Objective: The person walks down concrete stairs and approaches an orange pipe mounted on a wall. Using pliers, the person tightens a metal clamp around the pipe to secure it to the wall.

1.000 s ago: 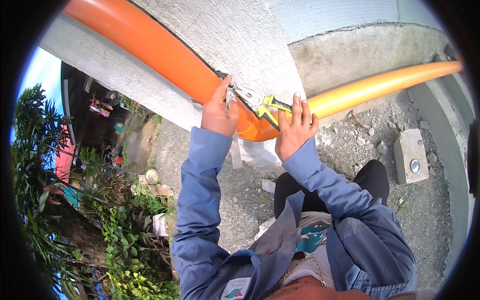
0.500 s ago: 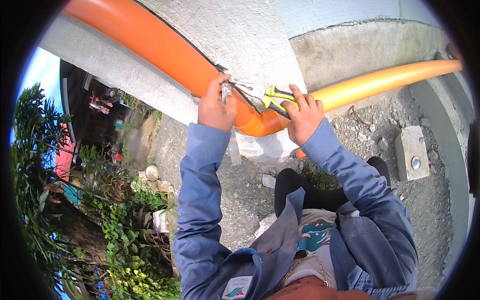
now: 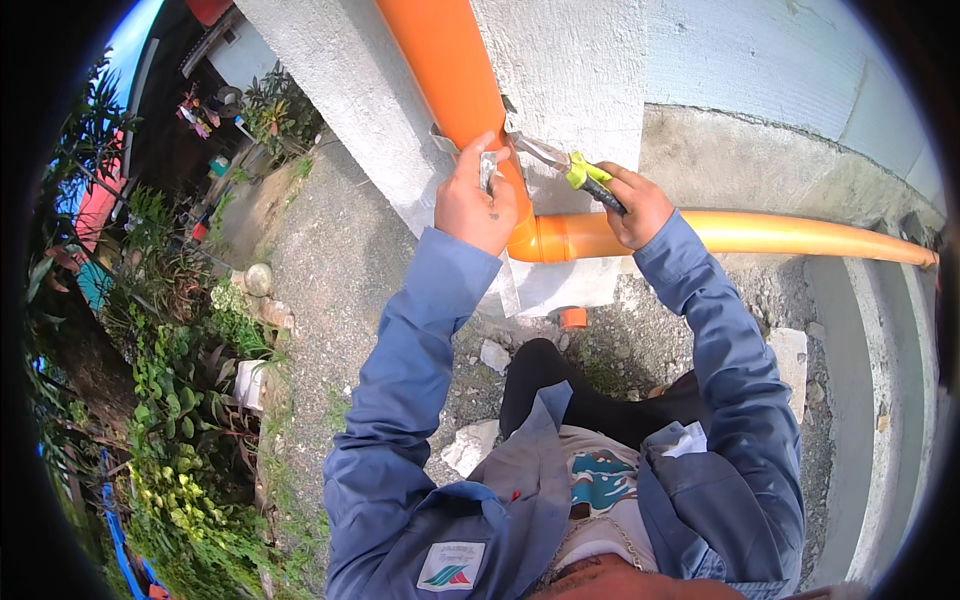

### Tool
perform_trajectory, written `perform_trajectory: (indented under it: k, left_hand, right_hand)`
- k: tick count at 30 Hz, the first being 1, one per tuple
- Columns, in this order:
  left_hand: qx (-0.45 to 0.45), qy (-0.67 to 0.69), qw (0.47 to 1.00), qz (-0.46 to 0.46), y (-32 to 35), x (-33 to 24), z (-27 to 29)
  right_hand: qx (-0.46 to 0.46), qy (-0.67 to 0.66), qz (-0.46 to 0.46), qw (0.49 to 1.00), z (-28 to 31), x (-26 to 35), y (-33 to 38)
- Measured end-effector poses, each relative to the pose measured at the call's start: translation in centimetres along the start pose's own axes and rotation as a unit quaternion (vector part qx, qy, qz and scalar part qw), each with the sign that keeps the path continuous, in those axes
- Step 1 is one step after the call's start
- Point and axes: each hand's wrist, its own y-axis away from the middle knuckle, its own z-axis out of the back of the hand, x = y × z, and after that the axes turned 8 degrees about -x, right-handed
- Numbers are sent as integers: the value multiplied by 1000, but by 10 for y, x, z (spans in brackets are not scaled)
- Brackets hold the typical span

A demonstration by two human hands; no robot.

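My left hand (image 3: 472, 208) is closed at the front of the vertical orange pipe (image 3: 440, 55), with a short silver metal strip (image 3: 487, 170) between thumb and fingers. A thin metal edge (image 3: 442, 140) shows at the pipe's left side; whether it belongs to the same strip I cannot tell. My right hand (image 3: 640, 208) grips pliers (image 3: 583, 172) with lime-green and black handles. Their jaws point left, to the pipe's right side by the wall, and nearly meet; what they hold there is too small to make out. Just below, the pipe bends at an orange elbow (image 3: 535, 238).
A yellow-orange horizontal pipe (image 3: 760, 232) runs right along the concrete wall (image 3: 740, 165). A capless orange pipe stub (image 3: 573, 318) stands near my knee. Rubble, a concrete block (image 3: 790, 365) and gravel lie below; plants (image 3: 190, 440) grow at left.
My view has shifted, so the pipe stands more upright. The pliers have turned, their handles now sloping down to the right and closer together. My left hand stays at the pipe with the strip.
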Motion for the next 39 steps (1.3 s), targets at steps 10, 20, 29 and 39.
perform_trajectory:
  k: [10, 20, 29, 39]
  left_hand:
    - [2, 404, 870, 284, 21, 6, -40]
    - [28, 785, 486, 384, 3, 11, -59]
    - [28, 835, 410, 366, 0, 22, -53]
    - [18, 774, 480, 413, -2, 24, -36]
  right_hand:
    - [44, -75, -8, 996, 6, -12, -10]
    - [70, -122, -112, 984, -10, -22, -14]
    - [58, -143, -113, 982, -26, -36, -24]
    - [57, -171, -126, 976, -39, -42, -31]
